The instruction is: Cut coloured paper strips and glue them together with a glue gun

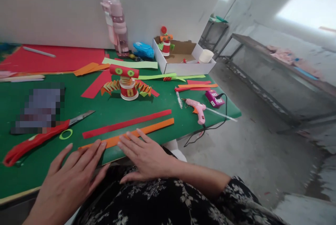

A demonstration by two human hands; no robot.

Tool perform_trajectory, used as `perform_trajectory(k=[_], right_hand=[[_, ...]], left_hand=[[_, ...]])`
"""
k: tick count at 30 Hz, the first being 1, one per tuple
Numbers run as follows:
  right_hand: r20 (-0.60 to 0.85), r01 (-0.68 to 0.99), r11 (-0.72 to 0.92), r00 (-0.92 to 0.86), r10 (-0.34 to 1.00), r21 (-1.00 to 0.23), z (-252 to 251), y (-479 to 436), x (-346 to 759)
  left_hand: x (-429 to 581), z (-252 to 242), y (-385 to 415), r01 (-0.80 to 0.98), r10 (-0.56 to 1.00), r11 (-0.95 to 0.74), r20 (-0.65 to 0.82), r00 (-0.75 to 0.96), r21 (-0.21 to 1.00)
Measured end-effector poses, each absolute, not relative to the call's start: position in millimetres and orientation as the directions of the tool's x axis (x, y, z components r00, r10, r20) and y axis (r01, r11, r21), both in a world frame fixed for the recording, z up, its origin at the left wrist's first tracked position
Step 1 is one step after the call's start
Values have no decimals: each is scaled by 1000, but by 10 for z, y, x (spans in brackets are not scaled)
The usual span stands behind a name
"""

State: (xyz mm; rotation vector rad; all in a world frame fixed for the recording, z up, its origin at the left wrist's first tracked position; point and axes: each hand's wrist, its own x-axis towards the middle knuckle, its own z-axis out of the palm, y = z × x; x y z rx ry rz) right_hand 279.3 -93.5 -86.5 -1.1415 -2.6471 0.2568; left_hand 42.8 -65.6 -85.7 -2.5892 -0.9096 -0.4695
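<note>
My left hand (pixel 70 174) lies flat on the green table (pixel 105 113) near its front edge, fingers stretched out, fingertips on the near end of a long orange paper strip (pixel 147 129). My right hand (pixel 143 151) rests beside it, fingers spread and touching the same strip. A long red paper strip (pixel 126 124) lies just beyond, parallel to the orange one. Neither hand holds anything.
Red-handled scissors (pixel 39 137) and a green ring (pixel 65 134) lie at the left. A paper-cup figure (pixel 128 85) stands mid-table. A pink glue gun (pixel 198 109) with a cable sits at the right edge. A white box (pixel 183 64), a pink bottle (pixel 118 25) and red paper sheets lie behind.
</note>
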Motion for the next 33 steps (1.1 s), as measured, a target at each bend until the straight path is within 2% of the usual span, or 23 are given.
perform_trajectory(k=[7, 12, 15, 19, 21, 26, 30, 33], right_hand=[[86, 693, 654, -664, 743, -303, -840, -853, 2898], [29, 690, 649, -677, 735, -319, -790, -816, 3027], [57, 700, 646, -664, 746, -305, -763, -784, 3123], [186, 838, 456, -418, 889, -298, -684, -682, 3337], [205, 872, 375, -324, 924, -313, -646, -624, 3444], [159, 786, 498, -474, 866, -367, -642, -584, 3533], [193, 770, 534, -499, 845, -348, -702, -625, 3503], [215, 770, 534, -488, 846, -350, -747, -656, 3500]], left_hand=[[420, -885, -668, 689, 584, -699, 404, 704, -192], [381, -987, -720, 782, 726, -622, 344, 596, -42], [349, -1020, -720, 790, 741, -613, 355, 570, 13], [316, -958, -661, 768, 725, -640, 347, 594, 24], [343, -883, -621, 760, 709, -650, 355, 609, -5], [657, -718, -528, 719, 652, -694, 384, 653, -44], [1035, -727, -476, 703, 659, -709, 401, 636, 53], [1203, -780, -447, 666, 670, -731, 342, 660, 146]])
